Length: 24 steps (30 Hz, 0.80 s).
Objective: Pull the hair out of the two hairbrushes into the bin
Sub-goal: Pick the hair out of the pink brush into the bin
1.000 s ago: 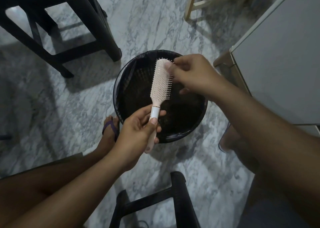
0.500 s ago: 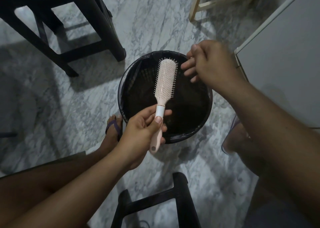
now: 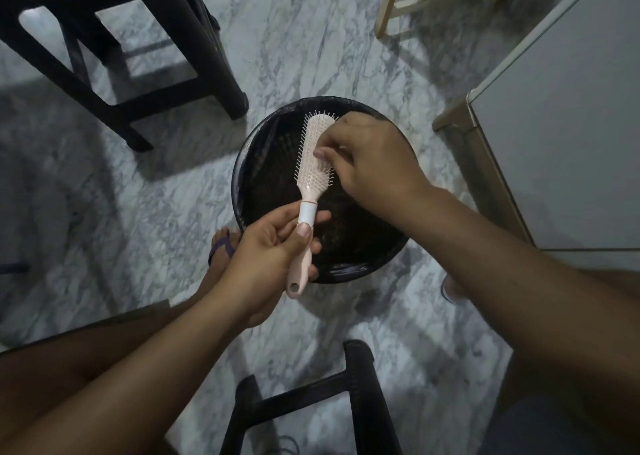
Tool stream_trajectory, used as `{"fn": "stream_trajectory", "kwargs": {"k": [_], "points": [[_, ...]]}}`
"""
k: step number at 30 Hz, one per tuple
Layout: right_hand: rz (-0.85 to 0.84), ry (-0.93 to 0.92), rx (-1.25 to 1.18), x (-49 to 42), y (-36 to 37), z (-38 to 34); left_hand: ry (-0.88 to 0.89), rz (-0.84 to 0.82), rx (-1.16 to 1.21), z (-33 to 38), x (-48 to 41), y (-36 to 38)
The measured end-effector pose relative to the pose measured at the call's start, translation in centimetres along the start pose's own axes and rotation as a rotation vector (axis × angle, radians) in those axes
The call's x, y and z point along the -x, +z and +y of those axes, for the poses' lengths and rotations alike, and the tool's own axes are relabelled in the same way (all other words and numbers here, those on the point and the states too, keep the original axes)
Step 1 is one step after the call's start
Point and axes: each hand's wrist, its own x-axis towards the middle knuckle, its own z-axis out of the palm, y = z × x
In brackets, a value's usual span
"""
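Near stool: a black stool (image 3: 360, 385) sits at the bottom edge, cut off by the frame, so only part of its frame and one leg show.
Forearms: both come in from the lower corners; the person's legs below them are dark and hard to make out.
Left hand: the left hand (image 3: 263, 257) has its grip clamped on the handle of the hairbrush (image 3: 313, 163), thumb lying along the white collar; the handle's end with its hanging hole sticks out below the palm.
Hairbrush: pale pink, bristles facing up, head tilted away and held over the bin (image 3: 263, 136).
Right hand: the right hand (image 3: 370, 160) rests on the far right side of the brush head, fingertips (image 3: 323, 153) pinched together among the bristles; it covers that edge of the head.
Hair: any strands in the pinch are too fine and too dim to see.
Bin: round, black, lined with a dark bag, standing on the marble floor (image 3: 311, 56); its contents are only a dark tangle, and its right rim is hidden by the right wrist.
Foot: a foot in a purple sandal (image 3: 221, 246) peeks out left of the bin, mostly behind the left hand.
Far left: a second black stool (image 3: 145, 84), top cut off.
Far right: a pale cabinet (image 3: 568, 125), cut by the frame edge.
Top: legs of a light wooden piece (image 3: 408, 1), the rest out of view.
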Motion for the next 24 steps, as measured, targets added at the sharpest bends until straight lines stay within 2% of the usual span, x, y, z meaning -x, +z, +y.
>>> {"fn": "stream_trajectory", "kwargs": {"k": [2,4,9,13,16,19,24], "points": [[0.055,0.076,-0.105,-0.5,-0.5,0.2,-0.012,-0.001,0.012,0.0,-0.1,0.0],[0.042,0.093,-0.123,-0.8,-1.4,0.3,-0.006,-0.003,0.009,0.0,-0.1,0.1],[-0.249,0.035,0.099,0.1,-1.6,-0.8,-0.014,0.009,-0.029,-0.3,0.0,0.1],[-0.272,0.058,0.291,0.4,-1.6,-2.0,0.02,0.04,-0.158,-0.9,0.4,0.3],[-0.291,0.061,0.325,0.4,-1.1,-2.3,0.018,0.083,-0.207,-1.2,0.5,0.4],[-0.274,0.051,0.287,0.4,-0.5,-2.1,0.008,0.088,-0.203,-1.2,0.5,0.8],[-0.074,-0.066,0.216,1.0,1.3,-1.0,0.033,0.078,-0.123,-0.3,0.1,0.8]]}}
